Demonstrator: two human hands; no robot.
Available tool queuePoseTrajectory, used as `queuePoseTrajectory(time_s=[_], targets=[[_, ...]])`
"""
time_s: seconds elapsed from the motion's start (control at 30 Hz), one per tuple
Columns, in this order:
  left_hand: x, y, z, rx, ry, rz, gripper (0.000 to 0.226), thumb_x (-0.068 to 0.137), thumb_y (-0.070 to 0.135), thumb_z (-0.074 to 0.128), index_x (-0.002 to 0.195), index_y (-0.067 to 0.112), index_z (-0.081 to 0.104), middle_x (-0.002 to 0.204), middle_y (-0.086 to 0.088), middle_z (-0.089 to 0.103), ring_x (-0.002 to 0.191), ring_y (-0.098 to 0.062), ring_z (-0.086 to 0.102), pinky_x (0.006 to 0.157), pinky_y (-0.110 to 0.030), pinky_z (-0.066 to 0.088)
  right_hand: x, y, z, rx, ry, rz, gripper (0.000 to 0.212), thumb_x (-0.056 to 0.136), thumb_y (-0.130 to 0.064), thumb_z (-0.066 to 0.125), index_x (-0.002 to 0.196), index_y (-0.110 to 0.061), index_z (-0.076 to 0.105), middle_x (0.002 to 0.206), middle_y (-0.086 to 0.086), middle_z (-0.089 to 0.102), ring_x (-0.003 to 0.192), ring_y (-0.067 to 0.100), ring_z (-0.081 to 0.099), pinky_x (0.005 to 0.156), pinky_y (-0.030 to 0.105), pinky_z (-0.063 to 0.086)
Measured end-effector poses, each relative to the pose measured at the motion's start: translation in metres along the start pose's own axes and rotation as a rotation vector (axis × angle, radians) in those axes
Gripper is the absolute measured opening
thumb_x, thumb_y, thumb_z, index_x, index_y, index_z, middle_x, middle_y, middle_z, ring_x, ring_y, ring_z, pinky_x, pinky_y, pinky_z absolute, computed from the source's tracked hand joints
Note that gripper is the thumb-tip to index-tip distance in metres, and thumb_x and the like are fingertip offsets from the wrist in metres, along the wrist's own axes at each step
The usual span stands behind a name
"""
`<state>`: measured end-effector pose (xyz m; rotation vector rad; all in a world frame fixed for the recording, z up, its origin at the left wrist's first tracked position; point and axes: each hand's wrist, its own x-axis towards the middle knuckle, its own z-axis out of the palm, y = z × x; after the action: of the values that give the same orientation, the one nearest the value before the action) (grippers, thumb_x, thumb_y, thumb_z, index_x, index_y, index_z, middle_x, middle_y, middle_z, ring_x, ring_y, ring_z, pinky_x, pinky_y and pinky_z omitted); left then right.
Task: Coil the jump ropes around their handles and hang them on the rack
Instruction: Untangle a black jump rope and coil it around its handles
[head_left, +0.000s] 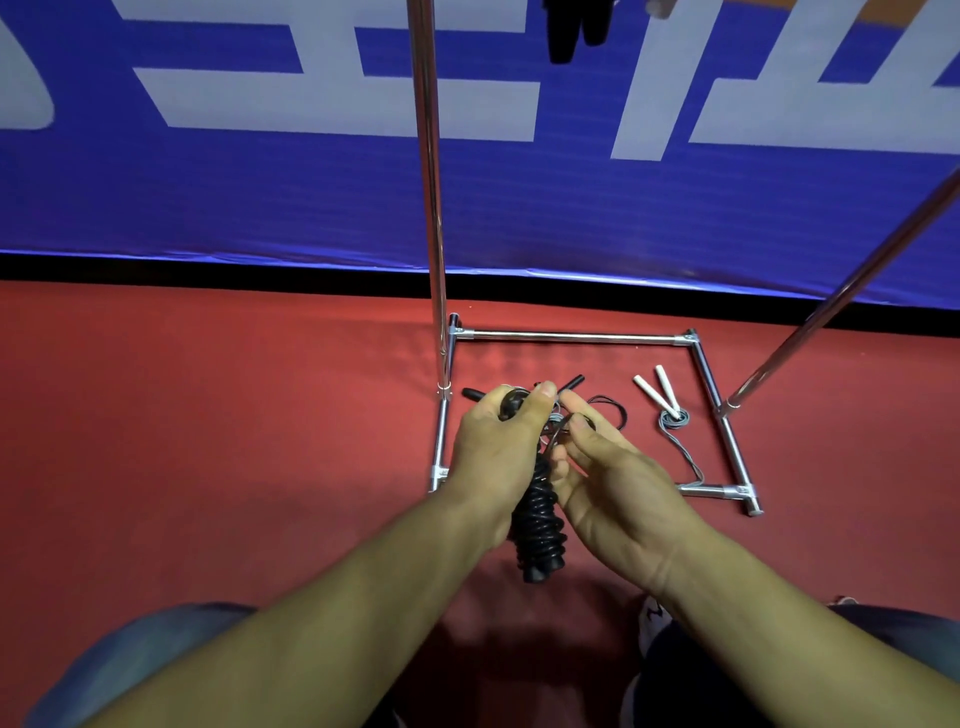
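Held upright in the left hand, the coiled black jump rope hangs below that gripping fist, its loose end pinched by the right hand just alongside.

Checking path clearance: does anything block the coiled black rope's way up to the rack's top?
Nothing visible does. Left hand grips the coiled black rope; right hand pinches its end. Open space lies above between the rack uprights; the hanging bar is out of frame.
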<state>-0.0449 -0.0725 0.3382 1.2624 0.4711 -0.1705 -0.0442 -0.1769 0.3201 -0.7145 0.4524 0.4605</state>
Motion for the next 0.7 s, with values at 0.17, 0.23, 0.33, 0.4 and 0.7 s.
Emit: queuePoseTrajectory(time_s=[0.17, 0.23, 0.33, 0.4, 0.7], targets=[[0.0014, -0.0009, 0.0029, -0.045, -0.014, -0.023, 0.026, 0.093, 0.030, 0.067, 0.076, 0.014, 0.056, 0.068, -0.006, 0.063, 0.052, -0.020, 0.057, 0.049, -0.027, 0.050, 0.0057, -0.0009, -0.0017, -0.043, -0.029, -0.005, 0.017, 0.093, -0.014, 0.056, 0.107, -0.006, 0.062, 0.075, 0.001, 0.056, 0.053, 0.006, 0.044, 0.049, 0.016, 0.045], [0.0029, -0.0002, 0.0007, -0.005, 0.009, 0.005, 0.026, 0.093, 0.032, 0.067, 0.076, 0.015, 0.055, 0.067, -0.002, 0.062, 0.052, -0.018, 0.055, 0.047, -0.024, 0.048, 0.0071, 0.0005, -0.0018, -0.083, -0.023, -0.009, 0.013, 0.094, -0.018, 0.056, 0.099, -0.006, 0.060, 0.068, 0.000, 0.050, 0.050, 0.006, 0.039, 0.047, 0.017, 0.041], [0.0043, 0.0015, -0.0032, 0.071, 0.014, 0.039, 0.029, 0.090, 0.039, 0.068, 0.080, 0.015, 0.056, 0.065, 0.001, 0.060, 0.057, -0.017, 0.050, 0.054, -0.029, 0.046, 0.0090, -0.0027, -0.0023, -0.174, 0.003, -0.102, 0.006, 0.098, -0.016, 0.053, 0.100, -0.012, 0.056, 0.072, 0.000, 0.054, 0.046, 0.006, 0.034, 0.043, 0.017, 0.036], [0.0024, 0.0011, -0.0027, 0.068, -0.020, 0.026, 0.033, 0.090, 0.041, 0.069, 0.085, 0.010, 0.058, 0.070, -0.002, 0.064, 0.066, -0.021, 0.054, 0.064, -0.043, 0.051, 0.0094, -0.0042, -0.0018, -0.376, 0.037, -0.202, 0.009, 0.100, -0.017, 0.053, 0.098, -0.014, 0.061, 0.071, 0.002, 0.055, 0.044, 0.007, 0.032, 0.044, 0.020, 0.035], [0.0007, -0.0069, -0.0016, 0.073, -0.027, -0.070, 0.041, 0.093, 0.048, 0.061, 0.079, 0.010, 0.064, 0.069, 0.001, 0.060, 0.067, -0.018, 0.056, 0.062, -0.032, 0.048, 0.0066, 0.0017, 0.0011, -0.756, 0.122, -0.451, 0.014, 0.100, -0.015, 0.053, 0.094, -0.007, 0.062, 0.062, 0.001, 0.059, 0.049, 0.017, 0.038, 0.047, 0.028, 0.033]])
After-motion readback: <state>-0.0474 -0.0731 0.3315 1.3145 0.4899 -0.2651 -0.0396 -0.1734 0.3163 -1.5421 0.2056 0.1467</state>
